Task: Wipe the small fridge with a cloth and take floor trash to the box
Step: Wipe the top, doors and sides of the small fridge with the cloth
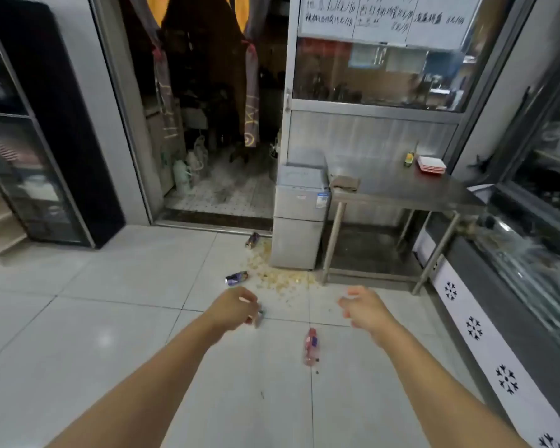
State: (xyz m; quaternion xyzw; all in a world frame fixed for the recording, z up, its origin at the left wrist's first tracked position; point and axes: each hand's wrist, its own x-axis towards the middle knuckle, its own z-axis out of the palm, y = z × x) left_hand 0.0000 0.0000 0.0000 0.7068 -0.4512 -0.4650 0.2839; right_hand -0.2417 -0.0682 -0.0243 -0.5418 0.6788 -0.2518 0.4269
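Note:
A small silver fridge (pixel 299 215) stands against the steel table's left end. A brownish cloth (pixel 345 183) lies on the table's left corner. Trash lies on the tiled floor: a purple wrapper (pixel 236 278), a can-like item (pixel 253 240) by the doorway, spilled yellow crumbs (pixel 280 278) in front of the fridge, and a red wrapper (pixel 311 346). My left hand (pixel 236 308) hangs over the floor with fingers loosely curled; a small dark item (pixel 260 315) shows at its fingertips, and whether it is held is unclear. My right hand (pixel 364 307) hovers above the floor, fingers relaxed, holding nothing.
A steel table (pixel 434 192) carries a stack of red plates (pixel 431 164) and a small bottle (pixel 408 158). A dark glass-door cooler (pixel 39 176) stands at left, a display case (pixel 530 253) at right. An open doorway (pixel 220 176) leads to a back room.

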